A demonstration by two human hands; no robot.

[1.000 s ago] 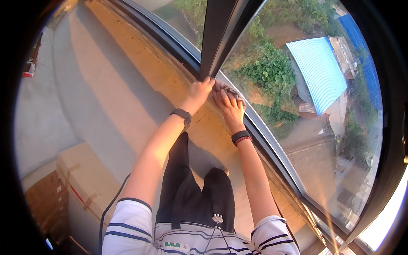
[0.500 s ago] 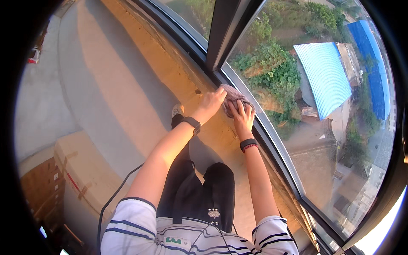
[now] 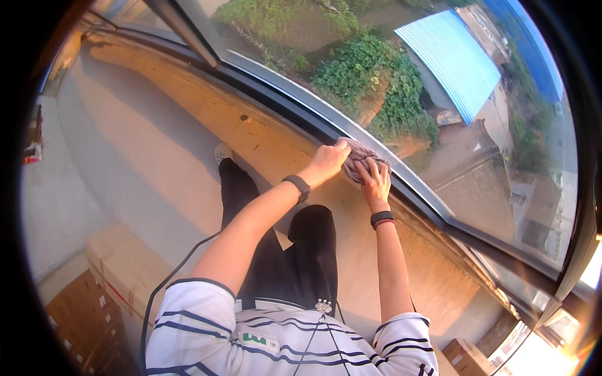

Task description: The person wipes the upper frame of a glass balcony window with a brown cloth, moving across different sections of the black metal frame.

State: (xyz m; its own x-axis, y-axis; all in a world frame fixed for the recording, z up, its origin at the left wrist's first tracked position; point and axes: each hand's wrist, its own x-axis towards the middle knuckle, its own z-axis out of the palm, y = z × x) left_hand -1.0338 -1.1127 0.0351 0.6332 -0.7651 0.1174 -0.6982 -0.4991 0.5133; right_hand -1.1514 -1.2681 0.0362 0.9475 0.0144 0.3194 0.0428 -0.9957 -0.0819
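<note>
Well left of the window frame (image 3: pixel 295 114) sits a taped cardboard box (image 3: pixel 125 263). Just beside the frame, my left hand (image 3: pixel 325 163), fingers curled closed, pinches one edge of a bunched greyish-pink cloth (image 3: pixel 359 152) lying along the frame's lower rail. Rightward, my right hand (image 3: pixel 376 185) spreads half-open over the cloth; whether it grips, I cannot tell. The cloth could slip off the frame if my left pinch loosened.

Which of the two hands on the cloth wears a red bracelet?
The right hand: at its wrist, a red bracelet sits beside a dark band. The left hand, also on the cloth, shows only a dark wristband.
</note>
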